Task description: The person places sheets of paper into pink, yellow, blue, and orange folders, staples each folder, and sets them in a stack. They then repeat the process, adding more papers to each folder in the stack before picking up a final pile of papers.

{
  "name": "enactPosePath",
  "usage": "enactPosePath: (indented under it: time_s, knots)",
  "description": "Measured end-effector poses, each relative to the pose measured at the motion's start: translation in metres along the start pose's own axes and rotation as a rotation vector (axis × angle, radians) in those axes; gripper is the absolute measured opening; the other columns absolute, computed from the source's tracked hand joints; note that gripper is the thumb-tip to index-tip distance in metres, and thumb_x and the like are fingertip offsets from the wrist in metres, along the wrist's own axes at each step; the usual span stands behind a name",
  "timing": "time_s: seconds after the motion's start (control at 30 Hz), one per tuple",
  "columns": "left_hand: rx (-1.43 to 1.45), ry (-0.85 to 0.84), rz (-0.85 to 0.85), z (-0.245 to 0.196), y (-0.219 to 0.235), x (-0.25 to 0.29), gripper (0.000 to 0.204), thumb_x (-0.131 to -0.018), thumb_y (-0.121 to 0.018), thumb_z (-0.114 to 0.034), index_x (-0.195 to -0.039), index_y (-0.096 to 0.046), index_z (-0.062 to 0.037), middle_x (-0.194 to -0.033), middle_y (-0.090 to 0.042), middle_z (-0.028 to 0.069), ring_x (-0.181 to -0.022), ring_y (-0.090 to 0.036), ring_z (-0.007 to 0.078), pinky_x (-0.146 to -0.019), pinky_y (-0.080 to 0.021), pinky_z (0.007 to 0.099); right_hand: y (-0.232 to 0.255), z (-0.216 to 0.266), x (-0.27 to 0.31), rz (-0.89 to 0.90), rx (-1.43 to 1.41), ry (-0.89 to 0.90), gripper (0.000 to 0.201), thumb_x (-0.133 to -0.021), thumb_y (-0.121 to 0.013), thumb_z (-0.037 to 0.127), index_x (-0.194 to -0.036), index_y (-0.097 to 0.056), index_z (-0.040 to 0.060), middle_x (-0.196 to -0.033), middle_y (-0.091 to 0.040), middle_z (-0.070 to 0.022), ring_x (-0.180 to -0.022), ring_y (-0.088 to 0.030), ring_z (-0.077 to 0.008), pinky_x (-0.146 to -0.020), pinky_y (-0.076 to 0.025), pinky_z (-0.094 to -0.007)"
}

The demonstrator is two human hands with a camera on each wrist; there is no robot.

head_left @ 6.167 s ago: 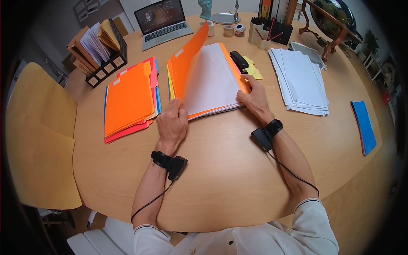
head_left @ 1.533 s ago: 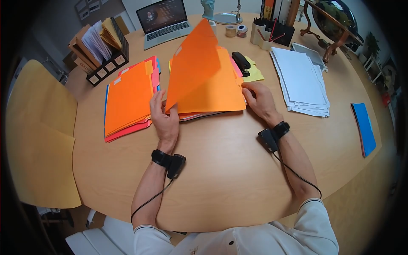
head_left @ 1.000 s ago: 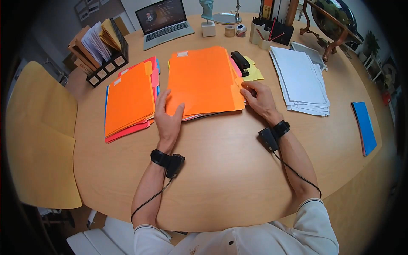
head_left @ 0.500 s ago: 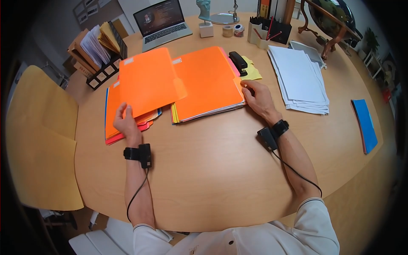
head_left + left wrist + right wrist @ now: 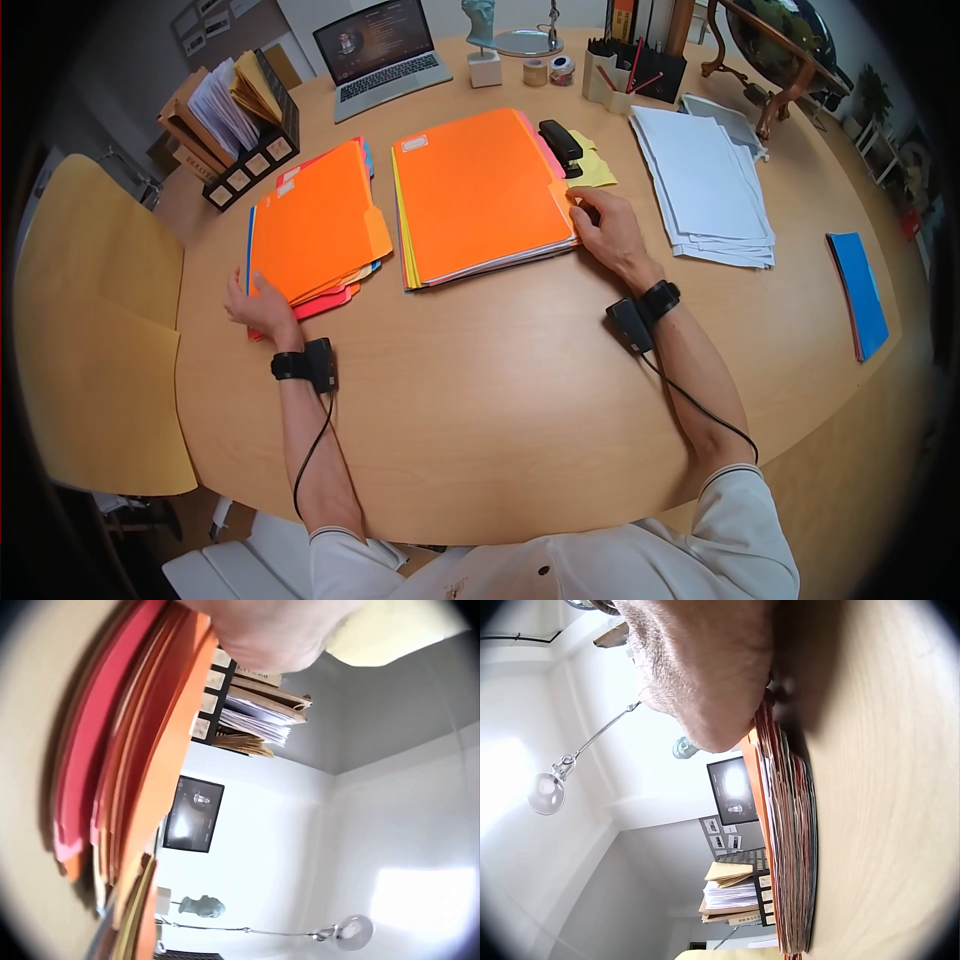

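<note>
My left hand [image 5: 262, 305] is at the near left corner of the left folder stack [image 5: 320, 225], thumb over the top orange folder and fingers loose along its left edge. That top folder sits slightly off to the right of the ones beneath; red and blue edges show below. In the left wrist view the stacked folders [image 5: 112, 750] fan apart at their edges. My right hand [image 5: 608, 232] grips the right edge of the thicker folder stack [image 5: 480, 195] in the middle, fingers curled at its tabs. The right wrist view shows this stack's layered edge [image 5: 787, 825]; the fingertips are mostly hidden there.
A black stapler [image 5: 562, 148] and yellow sticky notes [image 5: 594, 163] lie beside the middle stack. Loose white paper [image 5: 700, 185] lies to the right, with blue booklets [image 5: 858, 297] farther out. Behind stand a laptop [image 5: 385, 58], a file holder [image 5: 252, 170] and a pen holder [image 5: 615, 85].
My left hand turned the top orange folder closed on the middle stack, then carried it left onto the left stack. Another orange folder now tops the middle stack. The right hand stayed at its edge.
</note>
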State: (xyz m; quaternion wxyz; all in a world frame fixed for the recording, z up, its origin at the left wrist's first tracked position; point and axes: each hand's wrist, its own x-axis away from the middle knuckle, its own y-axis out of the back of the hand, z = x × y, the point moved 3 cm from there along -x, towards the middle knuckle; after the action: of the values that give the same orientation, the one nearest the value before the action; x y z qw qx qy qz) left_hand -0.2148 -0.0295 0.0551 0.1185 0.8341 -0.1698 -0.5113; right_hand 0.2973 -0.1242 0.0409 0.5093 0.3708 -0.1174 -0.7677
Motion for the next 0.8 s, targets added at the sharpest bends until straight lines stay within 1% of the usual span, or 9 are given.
enactPosePath:
  time_s: [0.03,0.1,0.23,0.37,0.4,0.47,0.5,0.63,0.8]
  knots:
    - [-0.003,0.0,0.0,-0.01,0.002,0.001,0.026,-0.095,-0.069,-0.011,-0.117,-0.069,0.0022,-0.114,-0.069,0.0152,-0.107,-0.063,0.0307,-0.096,-0.049,0.0417,-0.001,0.001,0.0,0.002,-0.007,0.001,0.029,-0.09,-0.063,0.013,-0.114,-0.07,-0.0019,-0.089,-0.072,-0.0196,-0.076,-0.07,-0.03,-0.074,-0.054,-0.0388]
    - [0.408,-0.014,0.158,-0.038,-0.003,0.006,0.028,-0.094,-0.07,-0.015,-0.116,-0.068,0.0032,-0.119,-0.068,0.0177,-0.113,-0.06,0.0353,-0.1,-0.046,0.0442,-0.002,0.0,0.0,0.009,-0.009,-0.001,0.029,-0.089,-0.064,0.013,-0.114,-0.07,-0.0019,-0.088,-0.072,-0.0195,-0.075,-0.069,-0.0296,-0.073,-0.054,-0.0385]
    - [0.596,-0.215,0.527,-0.119,0.006,0.045,0.038,-0.094,-0.072,-0.019,-0.123,-0.065,0.0026,-0.126,-0.065,0.0164,-0.117,-0.061,0.0301,-0.103,-0.045,0.038,-0.001,0.0,0.0,0.023,-0.025,-0.03,0.03,-0.089,-0.066,0.015,-0.113,-0.07,-0.0016,-0.086,-0.072,-0.0187,-0.073,-0.069,-0.028,-0.071,-0.054,-0.0372]
    - [0.73,-0.41,0.96,-0.172,0.015,0.094,0.068,-0.088,-0.079,-0.032,-0.14,-0.054,0.004,-0.147,-0.051,0.0259,-0.141,-0.045,0.0371,-0.117,-0.035,0.043,-0.002,-0.005,0.0,0.03,-0.066,-0.035,0.032,-0.089,-0.065,0.015,-0.114,-0.069,-0.0028,-0.081,-0.071,-0.0175,-0.068,-0.068,-0.0254,-0.068,-0.053,-0.0358]
    - [0.731,-0.411,0.964,-0.177,0.017,0.103,0.068,-0.088,-0.079,-0.032,-0.14,-0.054,0.004,-0.147,-0.051,0.0259,-0.141,-0.045,0.0371,-0.117,-0.035,0.043,0.0,-0.002,0.001,0.057,-0.102,-0.078,0.033,-0.089,-0.065,0.015,-0.116,-0.069,-0.0036,-0.078,-0.07,-0.016,-0.066,-0.067,-0.0227,-0.066,-0.053,-0.0342]
    - [0.396,-0.7,0.981,-0.187,0.02,0.12,0.079,-0.089,-0.076,-0.042,-0.144,-0.048,0.0079,-0.153,-0.041,0.032,-0.149,-0.032,0.0416,-0.123,-0.024,0.0459,0.003,0.003,0.002,0.082,-0.14,-0.125,0.035,-0.089,-0.065,0.015,-0.117,-0.068,-0.0044,-0.075,-0.07,-0.0145,-0.063,-0.066,-0.02,-0.064,-0.052,-0.0326]
    - [0.438,-0.658,1.031,-0.189,0.023,0.118,0.084,-0.089,-0.073,-0.048,-0.142,-0.048,0.0123,-0.154,-0.037,0.0352,-0.15,-0.028,0.045,-0.124,-0.02,0.0472,0.003,0.004,0.002,0.092,-0.181,-0.138,0.036,-0.089,-0.065,0.016,-0.118,-0.067,-0.0051,-0.073,-0.07,-0.0131,-0.062,-0.066,-0.0173,-0.063,-0.051,-0.0311]
    - [0.464,-0.608,1.053,-0.186,0.018,0.117,0.083,-0.09,-0.073,-0.046,-0.142,-0.047,0.0135,-0.155,-0.037,0.035,-0.15,-0.028,0.0449,-0.124,-0.021,0.0473,0.002,-0.001,0.0,0.137,-0.234,-0.147,0.039,-0.089,-0.067,0.016,-0.121,-0.065,-0.0061,-0.071,-0.07,-0.0099,-0.063,-0.065,-0.0116,-0.061,-0.05,-0.0275]
    - [0.476,-0.582,1.061,-0.185,0.016,0.117,0.078,-0.094,-0.069,-0.043,-0.142,-0.046,0.0144,-0.154,-0.037,0.0351,-0.15,-0.028,0.0446,-0.124,-0.021,0.0466,0.0,-0.006,0.0,0.15,-0.28,-0.145,0.04,-0.09,-0.067,0.016,-0.123,-0.065,-0.0068,-0.072,-0.069,-0.0098,-0.064,-0.065,-0.012,-0.063,-0.05,-0.0275]
